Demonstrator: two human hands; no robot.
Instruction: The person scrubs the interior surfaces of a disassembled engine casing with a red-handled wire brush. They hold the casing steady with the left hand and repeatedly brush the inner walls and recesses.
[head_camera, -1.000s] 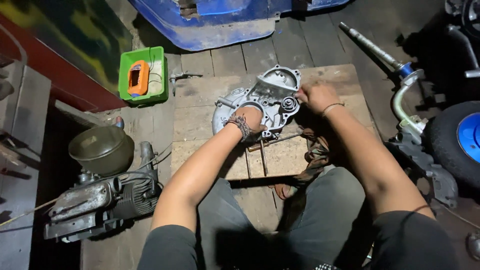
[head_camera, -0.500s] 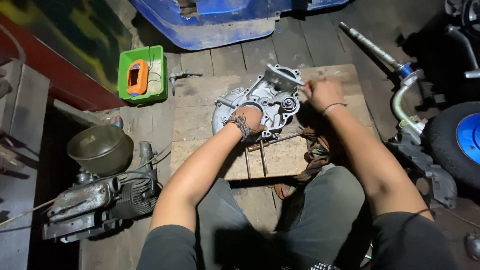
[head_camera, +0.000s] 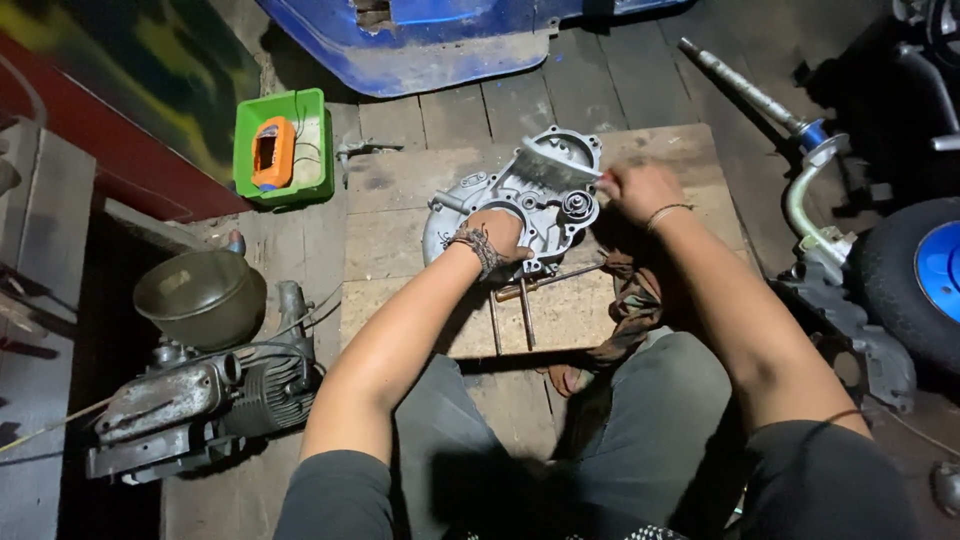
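2 hands busy: left hand (head_camera: 497, 235) grips the grey engine casing (head_camera: 520, 200) on the wooden board (head_camera: 400, 240), right hand (head_camera: 637, 190) holding a brush (head_camera: 555, 168) against it.

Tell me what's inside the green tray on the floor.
The green tray holds an orange handheld device with dark leads looped beside it. Whatever lies under the device is covered, and the tray's far corner is too dim to make out.

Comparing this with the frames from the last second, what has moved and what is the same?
The right hand has lifted slightly toward the upper edge of the metal engine cover, its brush now sweeping that upper part. The left hand stays pressed on the cover; the wooden board and green tray are unmoved.
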